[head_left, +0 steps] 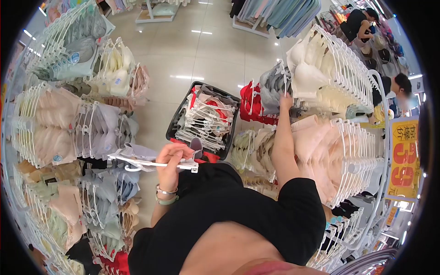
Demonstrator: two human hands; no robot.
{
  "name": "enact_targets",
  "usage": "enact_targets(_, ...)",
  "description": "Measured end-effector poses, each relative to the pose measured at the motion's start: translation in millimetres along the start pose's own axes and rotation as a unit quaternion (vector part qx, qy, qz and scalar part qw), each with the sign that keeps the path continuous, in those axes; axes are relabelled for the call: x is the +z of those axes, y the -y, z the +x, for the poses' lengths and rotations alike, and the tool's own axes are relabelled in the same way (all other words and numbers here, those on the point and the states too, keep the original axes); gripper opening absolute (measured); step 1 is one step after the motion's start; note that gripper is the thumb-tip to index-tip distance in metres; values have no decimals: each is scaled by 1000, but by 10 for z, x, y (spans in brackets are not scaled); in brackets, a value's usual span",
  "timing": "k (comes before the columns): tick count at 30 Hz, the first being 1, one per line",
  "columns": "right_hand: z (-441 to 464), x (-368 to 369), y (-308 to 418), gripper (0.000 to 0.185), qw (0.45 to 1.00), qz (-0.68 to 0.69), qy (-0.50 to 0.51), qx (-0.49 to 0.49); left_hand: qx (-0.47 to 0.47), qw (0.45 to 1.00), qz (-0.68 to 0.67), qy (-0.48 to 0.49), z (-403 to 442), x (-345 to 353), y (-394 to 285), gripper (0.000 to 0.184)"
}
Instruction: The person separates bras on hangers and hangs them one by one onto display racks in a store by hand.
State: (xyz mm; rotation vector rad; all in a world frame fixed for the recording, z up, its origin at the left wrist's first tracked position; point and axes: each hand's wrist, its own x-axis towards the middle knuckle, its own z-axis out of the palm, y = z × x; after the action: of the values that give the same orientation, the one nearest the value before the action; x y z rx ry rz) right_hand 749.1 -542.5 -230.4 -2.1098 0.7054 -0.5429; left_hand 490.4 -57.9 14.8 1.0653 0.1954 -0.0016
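My left hand (168, 166) is closed on a white plastic hanger (151, 163) that carries a pale lilac bra (137, 150). A silver bracelet and a greenish band circle that wrist. My right arm stretches forward to the rack on the right, where my right hand (286, 101) grips at the edge of a row of grey bras (272, 87). A white hanger (285, 75) shows just above those fingers; their exact grip is partly hidden. Between my hands and farther off, a black basket (170, 123) holds a heap of bras on white hangers (208, 117).
Racks of bras line both sides: pink ones (55, 119) at left, cream ones (311, 68) and peach ones (316, 156) at right. Red bras (251, 103) hang beside the basket. A yellow price sign (403, 158) stands far right. Two other people (360, 25) are at upper right.
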Motion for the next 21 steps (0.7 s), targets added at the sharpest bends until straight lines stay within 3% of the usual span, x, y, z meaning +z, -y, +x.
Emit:
enact_targets(2,-545,-135,459,36,936,-261,-189,-139,3,999,37,34,30,36,-21,15)
enact_targets(4,-995,-177,569,37,961,-172,-112,-183,-19,996,44,72,71,30,6,18)
enact_targets(5,-1274,-200,692,30,989,12,-8,-146,-6,993,69,92,102,86,41,22)
enact_targets(6,-1689,-313,973,23,980,100,101,-142,4,989,94,113,132,105,71,26)
enact_targets(7,-2201,-585,1590,18,947,205,245,-24,-14,981,128,143,162,77,102,40)
enact_targets(8,-2667,-855,2114,20,936,188,290,-71,-16,979,134,151,172,91,125,40)
enact_targets(9,-3037,-873,2162,23,883,275,376,-54,8,971,187,151,171,137,154,46)
enact_targets(10,-3330,-1095,2519,31,834,263,478,-84,31,958,240,151,166,176,165,51)
enact_targets(12,-3691,-1221,2782,39,762,177,564,-265,50,942,268,195,165,219,137,60)
enact_targets(13,-3737,-1250,2828,39,771,184,551,-259,27,946,244,211,164,203,167,60)
enact_targets(15,-3743,-1288,2864,35,782,-43,580,-224,-1,945,223,241,170,173,171,60)
enact_targets(16,-3760,-1300,2830,29,801,-13,512,-310,23,933,249,258,172,172,140,60)
enact_targets(18,-3768,-1431,2940,27,821,-10,428,-378,45,915,280,288,184,155,107,60)
enact_targets(21,-4007,-1404,2927,24,852,-75,390,-341,25,901,293,320,222,91,179,59)
